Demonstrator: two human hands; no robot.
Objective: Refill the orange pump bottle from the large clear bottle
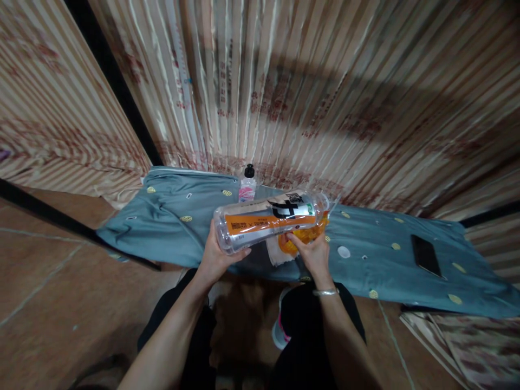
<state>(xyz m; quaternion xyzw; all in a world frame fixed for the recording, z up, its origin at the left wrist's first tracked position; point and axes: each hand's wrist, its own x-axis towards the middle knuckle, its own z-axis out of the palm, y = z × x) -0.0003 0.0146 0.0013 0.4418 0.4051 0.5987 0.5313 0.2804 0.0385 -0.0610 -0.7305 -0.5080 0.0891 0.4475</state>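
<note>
My left hand (217,254) grips the base of a large clear plastic bottle (268,219) with an orange, white and black label, held tilted on its side over the blue-grey cloth (170,216). The bottle's mouth points right, and its white cap (343,252) lies on the cloth. Under the bottle's neck, my right hand (312,252) is closed on an orange piece of something (300,235) I cannot make out. A beige rag (275,250) lies below it.
A small bottle (247,186) with a black cap stands at the back of the cloth. A black phone (426,254) lies on the cloth at the right. Striped curtains (325,97) hang behind. Brown tiled floor (60,281) extends to the left; my knees are below.
</note>
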